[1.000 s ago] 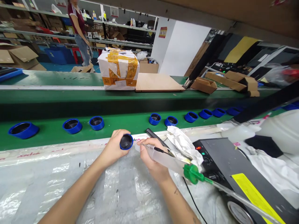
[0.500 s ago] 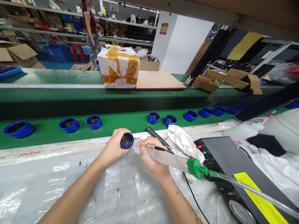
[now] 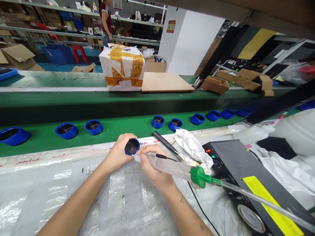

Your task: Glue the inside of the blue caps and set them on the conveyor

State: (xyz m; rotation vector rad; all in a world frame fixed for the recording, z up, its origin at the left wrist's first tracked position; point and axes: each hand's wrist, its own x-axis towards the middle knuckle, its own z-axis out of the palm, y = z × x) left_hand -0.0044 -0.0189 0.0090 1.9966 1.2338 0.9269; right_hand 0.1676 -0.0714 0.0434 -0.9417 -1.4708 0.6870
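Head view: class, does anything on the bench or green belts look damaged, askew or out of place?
The white parcel on the far green belt looks battered, patched unevenly with yellow tape. A crumpled white cloth lies loose beside the grey metal control box.

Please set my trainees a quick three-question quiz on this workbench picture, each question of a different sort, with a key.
1. True or false: the left hand holds a blue cap with its open side toward the camera.
2. The right hand grips: A) a clear dispenser with a green fitting; B) scissors; C) a hammer.
3. Fill in: the loose caps stand in a row on the ___ belt.
Key: 1 true; 2 A; 3 green.
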